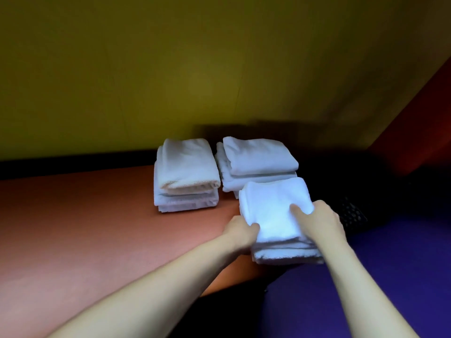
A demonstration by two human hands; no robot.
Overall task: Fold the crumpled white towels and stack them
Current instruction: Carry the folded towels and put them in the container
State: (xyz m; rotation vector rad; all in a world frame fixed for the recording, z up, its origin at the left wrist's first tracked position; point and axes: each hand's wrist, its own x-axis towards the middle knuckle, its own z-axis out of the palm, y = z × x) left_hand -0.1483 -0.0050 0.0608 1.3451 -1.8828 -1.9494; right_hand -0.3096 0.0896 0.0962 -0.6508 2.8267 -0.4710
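Both my hands hold a folded stack of white towels (271, 211) over the right end of the orange-brown table (85, 215). My left hand (240, 231) grips its near left corner, thumb on top. My right hand (317, 220) grips its right side, thumb lying on the top towel. Two more stacks of folded white towels stand behind it: a left stack (186, 174) and a right stack (256, 162), which the held stack partly hides.
A yellow-green wall (195, 69) rises right behind the table. A red panel (424, 132) stands at the far right. Purple flooring (366, 276) lies beyond the table's right edge, with a dark meshed object (352, 213) in shadow beside my right hand.
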